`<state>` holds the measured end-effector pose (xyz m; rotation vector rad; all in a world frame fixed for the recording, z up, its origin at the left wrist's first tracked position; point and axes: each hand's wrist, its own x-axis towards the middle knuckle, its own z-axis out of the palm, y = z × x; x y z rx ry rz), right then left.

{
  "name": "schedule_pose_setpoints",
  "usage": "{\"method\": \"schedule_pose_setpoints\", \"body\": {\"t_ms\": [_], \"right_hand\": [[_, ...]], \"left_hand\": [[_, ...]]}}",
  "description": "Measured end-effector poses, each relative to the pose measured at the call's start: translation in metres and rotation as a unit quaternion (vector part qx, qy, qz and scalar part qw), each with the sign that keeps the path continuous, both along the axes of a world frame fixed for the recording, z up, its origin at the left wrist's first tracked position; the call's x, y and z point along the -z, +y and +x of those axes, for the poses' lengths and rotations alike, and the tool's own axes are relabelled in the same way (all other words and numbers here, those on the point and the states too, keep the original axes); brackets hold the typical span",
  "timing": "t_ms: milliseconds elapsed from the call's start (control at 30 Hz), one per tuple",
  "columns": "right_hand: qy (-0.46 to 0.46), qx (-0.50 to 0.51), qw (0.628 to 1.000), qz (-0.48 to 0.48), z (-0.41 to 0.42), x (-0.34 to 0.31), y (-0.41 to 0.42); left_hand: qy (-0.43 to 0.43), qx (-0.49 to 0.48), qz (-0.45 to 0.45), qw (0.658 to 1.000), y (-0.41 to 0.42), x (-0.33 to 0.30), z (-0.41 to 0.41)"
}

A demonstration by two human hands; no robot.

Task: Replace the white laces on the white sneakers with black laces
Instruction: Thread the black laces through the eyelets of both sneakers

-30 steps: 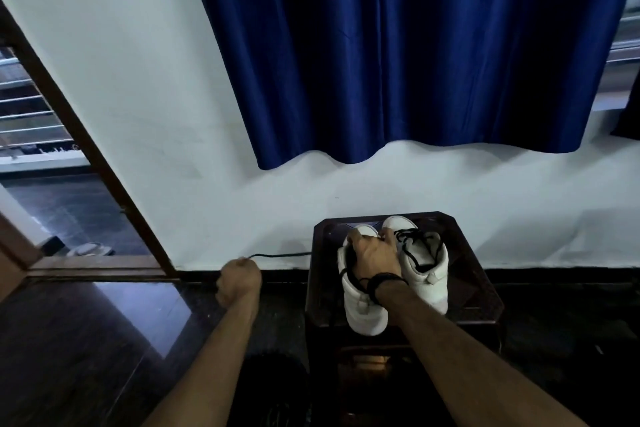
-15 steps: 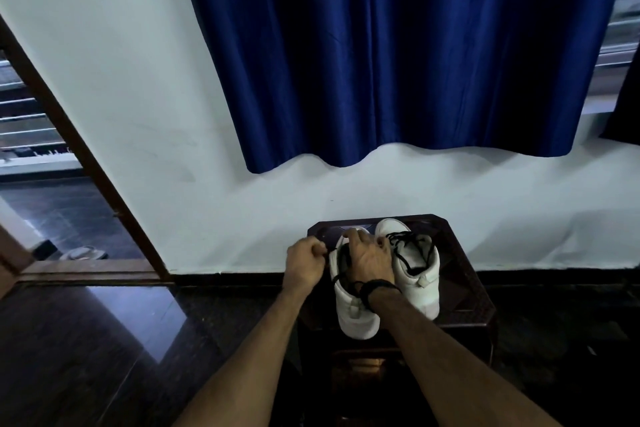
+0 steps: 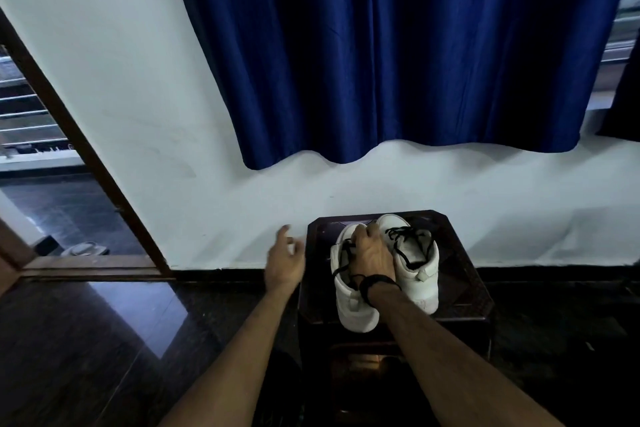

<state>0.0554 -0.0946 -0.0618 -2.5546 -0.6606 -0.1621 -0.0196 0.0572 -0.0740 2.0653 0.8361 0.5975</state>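
Observation:
Two white sneakers stand side by side on a small dark wooden stool (image 3: 460, 274), toes toward the wall. The left sneaker (image 3: 353, 308) has a black lace (image 3: 343, 255) running along its opening. My right hand (image 3: 372, 253) lies on top of it, fingers curled over the upper near the toe; what it pinches is hidden. The right sneaker (image 3: 424, 279) carries a loose black lace (image 3: 405, 236) threaded through its eyelets. My left hand (image 3: 284, 260) hovers just left of the stool, fingers spread, holding nothing.
A white wall stands right behind the stool, with a dark blue curtain (image 3: 398, 45) hanging above. A brown door frame (image 3: 86, 149) slants at the left, a sandal (image 3: 85, 248) beyond it. Glossy dark floor surrounds the stool.
My left hand, fisted and pulling a black lace out to the left, came in to the left sneaker, then let go and opened beside the stool. My right hand stayed on the sneaker.

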Motion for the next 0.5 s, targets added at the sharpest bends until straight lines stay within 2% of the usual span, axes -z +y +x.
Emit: {"method": "schedule_pose_setpoints", "body": {"t_ms": [67,133,200,367,500], "right_hand": [[-0.003,0.001,1.000,-0.002,0.001,0.000,0.001],[0.003,0.007,1.000,-0.023,0.004,0.000,0.002],[-0.004,0.012,0.997,-0.078,0.007,0.004,0.003],[-0.012,-0.010,0.980,-0.200,0.005,-0.008,0.000],[0.003,-0.067,0.959,-0.276,0.007,-0.034,-0.007]], "left_hand": [[0.031,0.126,-0.040,0.991,-0.020,-0.010,0.013],[0.070,0.170,-0.030,0.983,-0.036,-0.017,0.021],[0.085,0.160,0.016,0.983,-0.044,-0.017,0.022],[0.051,0.100,0.148,0.983,-0.043,-0.005,0.024],[0.057,0.077,0.143,0.985,-0.046,-0.006,0.022]]}}
